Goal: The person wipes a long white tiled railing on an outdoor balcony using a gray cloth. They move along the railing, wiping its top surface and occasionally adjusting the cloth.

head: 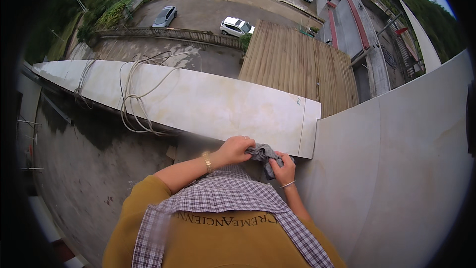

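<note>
A crumpled grey cloth [263, 152] is stretched between my two hands at the near edge of a pale stone ledge [223, 100]. My left hand [235, 150], with a gold-coloured watch or bracelet at the wrist, grips the cloth's left end. On the other side, my right hand [283, 169], with a light bangle at the wrist, pinches the cloth's right part between thumb and fingers. Part of the cloth hangs below the ledge's edge. My checked apron [223, 193] lies just beneath the hands.
A loosely coiled pale cable [130, 96] drapes over the ledge on the left, with thinner wires [83, 78] farther left. A tall pale panel wall [346, 163] rises at the right. Beyond the ledge are a drop, a corrugated roof [293, 67] and parked cars.
</note>
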Motion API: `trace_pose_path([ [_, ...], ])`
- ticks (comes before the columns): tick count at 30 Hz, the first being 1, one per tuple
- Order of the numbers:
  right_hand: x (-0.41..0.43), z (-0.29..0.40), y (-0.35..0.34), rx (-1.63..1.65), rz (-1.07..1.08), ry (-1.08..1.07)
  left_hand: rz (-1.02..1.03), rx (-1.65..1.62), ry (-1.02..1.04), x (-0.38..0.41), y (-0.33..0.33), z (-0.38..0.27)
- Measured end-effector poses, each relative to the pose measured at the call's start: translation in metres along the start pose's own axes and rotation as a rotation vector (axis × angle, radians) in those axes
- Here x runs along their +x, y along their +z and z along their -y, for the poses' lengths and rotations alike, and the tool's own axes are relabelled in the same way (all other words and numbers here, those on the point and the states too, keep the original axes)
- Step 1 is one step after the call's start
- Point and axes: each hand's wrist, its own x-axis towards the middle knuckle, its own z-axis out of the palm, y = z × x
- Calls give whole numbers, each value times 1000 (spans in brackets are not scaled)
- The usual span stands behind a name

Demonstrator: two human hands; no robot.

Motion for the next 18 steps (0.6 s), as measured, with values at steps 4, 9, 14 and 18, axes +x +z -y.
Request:
trace_pose_path([
  [4,49,27,-33,40,-275,-111,-308,17,247,51,-27,-19],
  [9,121,12,4,-522,-285,-314,-458,419,305,111,-39,18],
  [14,124,16,41,-736,-192,-330,-498,457,201,80,-20,65],
  [18,130,41,69,-708,-139,-384,-565,445,80,51,-29,76],
])
